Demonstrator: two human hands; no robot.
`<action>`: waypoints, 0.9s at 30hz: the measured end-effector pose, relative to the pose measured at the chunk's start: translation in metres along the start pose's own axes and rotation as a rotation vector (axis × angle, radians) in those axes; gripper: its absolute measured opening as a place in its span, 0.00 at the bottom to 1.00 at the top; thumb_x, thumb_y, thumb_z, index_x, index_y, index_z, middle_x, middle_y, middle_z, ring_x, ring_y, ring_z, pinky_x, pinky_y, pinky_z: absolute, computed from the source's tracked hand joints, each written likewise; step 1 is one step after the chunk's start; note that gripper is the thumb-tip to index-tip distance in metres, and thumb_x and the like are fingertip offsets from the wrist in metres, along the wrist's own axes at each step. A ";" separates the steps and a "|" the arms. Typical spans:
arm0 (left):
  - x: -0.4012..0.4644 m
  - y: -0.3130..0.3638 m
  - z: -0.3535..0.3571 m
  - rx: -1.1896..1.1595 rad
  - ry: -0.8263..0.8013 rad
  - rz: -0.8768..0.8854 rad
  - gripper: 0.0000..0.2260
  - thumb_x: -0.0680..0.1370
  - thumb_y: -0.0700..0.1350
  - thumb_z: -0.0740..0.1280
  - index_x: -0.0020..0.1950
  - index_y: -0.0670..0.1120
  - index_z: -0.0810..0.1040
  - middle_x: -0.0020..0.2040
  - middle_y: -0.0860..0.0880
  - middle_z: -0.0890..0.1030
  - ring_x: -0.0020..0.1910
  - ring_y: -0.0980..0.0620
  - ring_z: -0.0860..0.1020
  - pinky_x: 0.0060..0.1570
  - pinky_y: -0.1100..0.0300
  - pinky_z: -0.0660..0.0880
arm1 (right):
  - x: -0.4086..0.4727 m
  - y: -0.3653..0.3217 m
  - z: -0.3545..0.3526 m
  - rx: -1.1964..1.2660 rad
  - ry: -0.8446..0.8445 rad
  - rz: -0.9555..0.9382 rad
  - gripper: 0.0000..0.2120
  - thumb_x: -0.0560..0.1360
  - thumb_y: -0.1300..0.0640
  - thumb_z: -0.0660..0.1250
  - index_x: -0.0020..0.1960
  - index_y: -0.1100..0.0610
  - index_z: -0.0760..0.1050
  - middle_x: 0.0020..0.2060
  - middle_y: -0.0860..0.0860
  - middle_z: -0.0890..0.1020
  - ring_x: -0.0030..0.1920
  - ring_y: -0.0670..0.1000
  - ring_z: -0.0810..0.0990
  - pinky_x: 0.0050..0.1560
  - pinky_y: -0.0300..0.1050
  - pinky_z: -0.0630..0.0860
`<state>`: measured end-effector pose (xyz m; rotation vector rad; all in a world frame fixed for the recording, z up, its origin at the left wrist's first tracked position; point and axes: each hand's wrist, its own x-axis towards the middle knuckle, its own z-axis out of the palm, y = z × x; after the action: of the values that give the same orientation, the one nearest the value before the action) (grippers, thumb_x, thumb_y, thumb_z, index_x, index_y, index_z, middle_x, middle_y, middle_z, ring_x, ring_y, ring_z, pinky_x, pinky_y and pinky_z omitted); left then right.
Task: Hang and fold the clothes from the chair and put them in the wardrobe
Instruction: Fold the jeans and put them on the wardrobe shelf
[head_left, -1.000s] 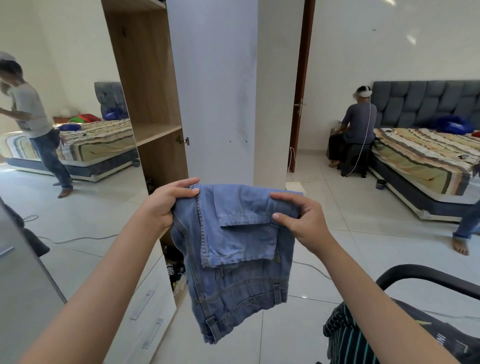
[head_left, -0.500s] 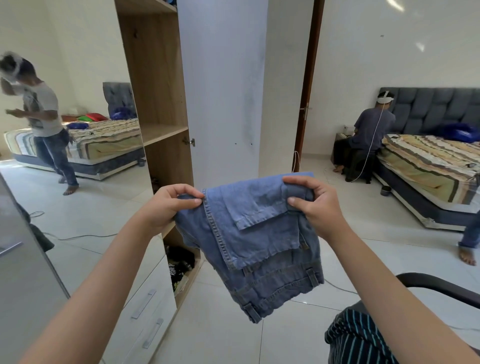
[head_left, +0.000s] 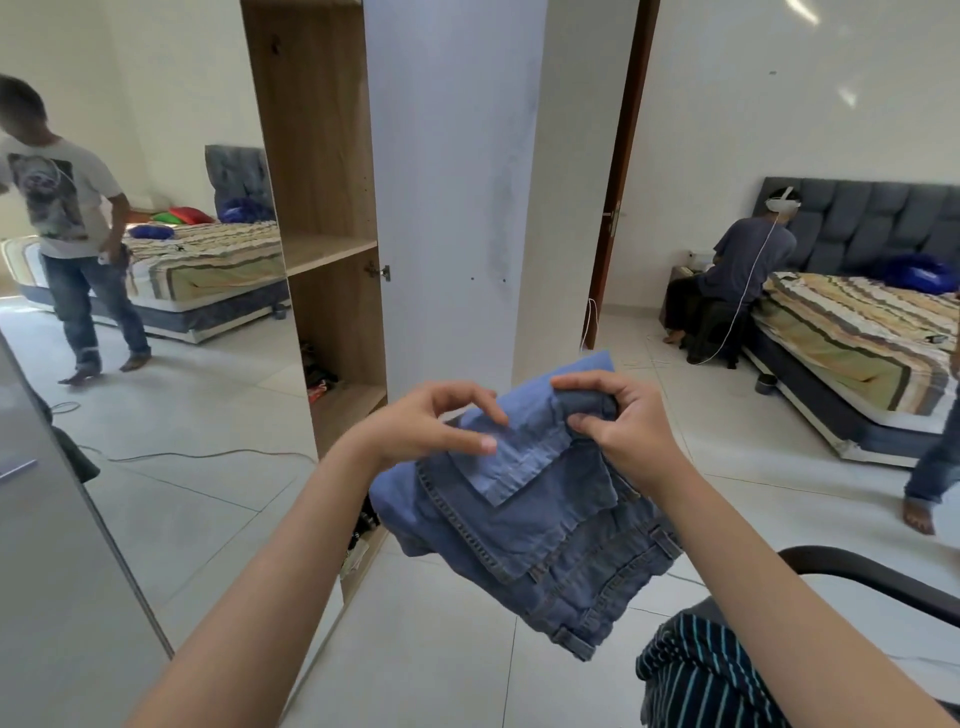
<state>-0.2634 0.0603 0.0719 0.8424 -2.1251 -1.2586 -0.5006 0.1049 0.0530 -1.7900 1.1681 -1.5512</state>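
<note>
One pair of folded blue jeans (head_left: 524, 499) hangs in mid-air at the centre of the frame, in front of the open wardrobe (head_left: 322, 208), clear of the floor and of the chair. The right hand (head_left: 618, 426) grips its upper right corner, fingers curled over the bunched denim and thumb pressed in from below. The left hand (head_left: 431, 421) is at the upper left edge with its fingers loosely bent and partly spread; the thumb lies along the fabric and one fingertip touches the top fold, but whether it truly grips cannot be told. The waistband with its belt loops hangs lowest, toward the lower right.

The wardrobe fills the upper middle: one wooden shelf (head_left: 327, 252), one white door (head_left: 452, 182) swung open, and a few small dark items on its bottom board. A mirrored door panel (head_left: 145, 260) at the left reflects a bed and a standing person. At the lower right, the black chair (head_left: 872, 577) carries one dark striped garment (head_left: 696, 675). At the right stands one bed (head_left: 852, 343) with a striped cover and a grey padded headboard, where one person (head_left: 743, 270) wearing a white headset sits with back turned. One bare foot and jeans leg of another person (head_left: 930, 483) show at the right edge.
</note>
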 end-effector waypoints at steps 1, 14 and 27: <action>0.004 -0.004 0.005 0.026 -0.028 -0.001 0.10 0.69 0.37 0.75 0.50 0.44 0.81 0.58 0.48 0.80 0.59 0.55 0.77 0.59 0.63 0.74 | -0.001 0.003 0.000 0.007 0.005 0.009 0.24 0.68 0.79 0.66 0.46 0.50 0.82 0.45 0.46 0.83 0.48 0.42 0.81 0.48 0.35 0.77; 0.018 -0.020 0.014 0.240 0.113 0.010 0.16 0.66 0.31 0.73 0.42 0.51 0.85 0.44 0.55 0.84 0.45 0.60 0.80 0.49 0.67 0.75 | -0.017 0.020 -0.021 -0.142 -0.065 0.155 0.27 0.67 0.64 0.77 0.58 0.40 0.74 0.55 0.46 0.77 0.52 0.49 0.80 0.51 0.42 0.78; 0.010 -0.052 0.017 0.395 -0.062 -0.090 0.19 0.66 0.31 0.72 0.40 0.58 0.83 0.40 0.60 0.82 0.43 0.58 0.80 0.47 0.63 0.77 | -0.010 0.042 0.019 -0.565 -0.640 0.227 0.19 0.66 0.51 0.77 0.55 0.49 0.78 0.47 0.44 0.81 0.47 0.44 0.78 0.48 0.44 0.76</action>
<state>-0.2695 0.0432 0.0187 1.0831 -2.4540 -0.9265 -0.4944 0.0892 0.0090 -2.1640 1.4741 -0.4559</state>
